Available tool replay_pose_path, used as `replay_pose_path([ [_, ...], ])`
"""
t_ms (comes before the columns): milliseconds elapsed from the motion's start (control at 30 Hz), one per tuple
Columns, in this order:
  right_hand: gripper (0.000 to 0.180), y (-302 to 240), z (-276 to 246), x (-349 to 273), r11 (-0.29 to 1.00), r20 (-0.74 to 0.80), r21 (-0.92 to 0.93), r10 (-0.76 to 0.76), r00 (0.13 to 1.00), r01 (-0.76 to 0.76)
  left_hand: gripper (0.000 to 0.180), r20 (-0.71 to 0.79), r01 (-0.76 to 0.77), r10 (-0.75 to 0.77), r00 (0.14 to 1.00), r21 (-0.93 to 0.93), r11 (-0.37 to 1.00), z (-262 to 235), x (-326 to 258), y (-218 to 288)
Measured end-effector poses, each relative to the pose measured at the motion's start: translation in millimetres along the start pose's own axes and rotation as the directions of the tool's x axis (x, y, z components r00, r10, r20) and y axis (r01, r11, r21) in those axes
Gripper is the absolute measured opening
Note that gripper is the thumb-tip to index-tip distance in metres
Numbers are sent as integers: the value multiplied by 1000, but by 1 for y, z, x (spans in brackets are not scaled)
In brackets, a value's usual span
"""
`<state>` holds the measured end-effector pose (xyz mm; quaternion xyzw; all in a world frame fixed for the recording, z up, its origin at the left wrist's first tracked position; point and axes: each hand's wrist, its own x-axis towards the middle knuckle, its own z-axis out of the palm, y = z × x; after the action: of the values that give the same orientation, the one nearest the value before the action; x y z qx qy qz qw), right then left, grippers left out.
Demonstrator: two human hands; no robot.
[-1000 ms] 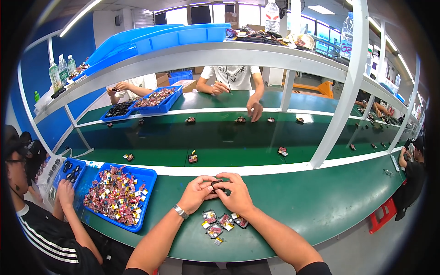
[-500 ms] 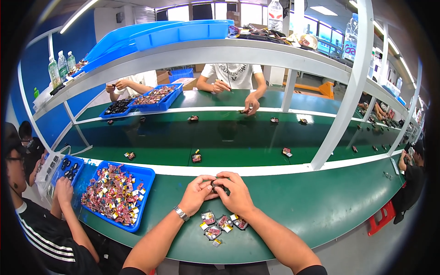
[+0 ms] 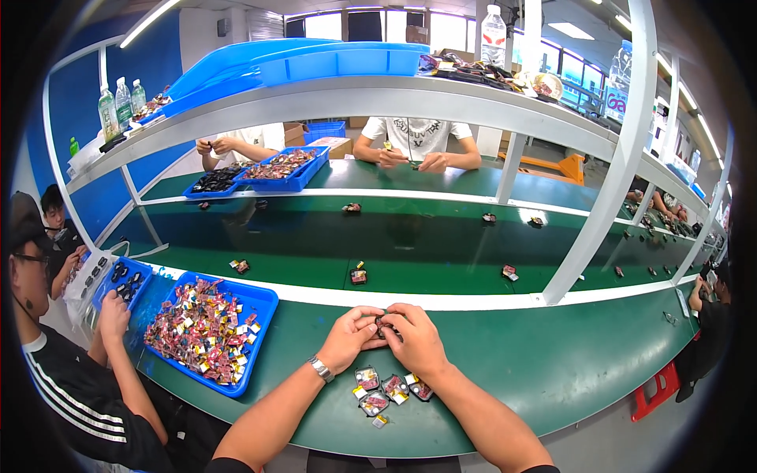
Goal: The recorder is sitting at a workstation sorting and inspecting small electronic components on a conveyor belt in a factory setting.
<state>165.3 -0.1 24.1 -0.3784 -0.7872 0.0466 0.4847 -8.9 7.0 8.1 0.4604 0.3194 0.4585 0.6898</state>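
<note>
Two hands are brought together over the near strip of the green workbench [image 3: 552, 370], just behind a small cluster of parts. The left hand [image 3: 347, 339] and the right hand [image 3: 416, 340] are both closed, fingertips pinched from either side on one small dark piece [image 3: 383, 323], which is held clear of the bench surface between them. A metal watch [image 3: 319, 369] is worn on the left wrist.

Four small clear packets [image 3: 386, 390] with red and yellow contents are counted on the bench directly below the hands, toward the near edge; one loose yellowish scrap lies just beside them. These are judged to be finished or staged units, with the piece in hand under work.

One blue tray [image 3: 256, 299] at the left end of the near strip is heaped with red, yellow and white pieces, too many to count; much stock is therefore judged to be left.

On the middle belt [image 3: 315, 244], about nine small items are spaced along its length, three of them near its front edge; the far ones are too small to identify.

Three blue trays in all are counted on neighbouring stations, besides the heaped one. Four other workers are seen: two at the left edge, two across the far side of the bench.
</note>
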Motion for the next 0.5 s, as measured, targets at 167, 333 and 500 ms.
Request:
replay_pose_path([
  [167,19,0,5,-2,999,-23,-39,-20,1000,19,25,2,-5,5,1000,-11,1000,-2,-1,-2],
  [333,18,1,7,-3,998,-62,-69,-14,998,10,24,-6,-14,14,1000,-16,1000,-1,2,-4],
  [500,18,0,13,-3,999,-73,-32,25,997,-27,22,-62,-20,21,998,19,1000,1,1,-3],
])
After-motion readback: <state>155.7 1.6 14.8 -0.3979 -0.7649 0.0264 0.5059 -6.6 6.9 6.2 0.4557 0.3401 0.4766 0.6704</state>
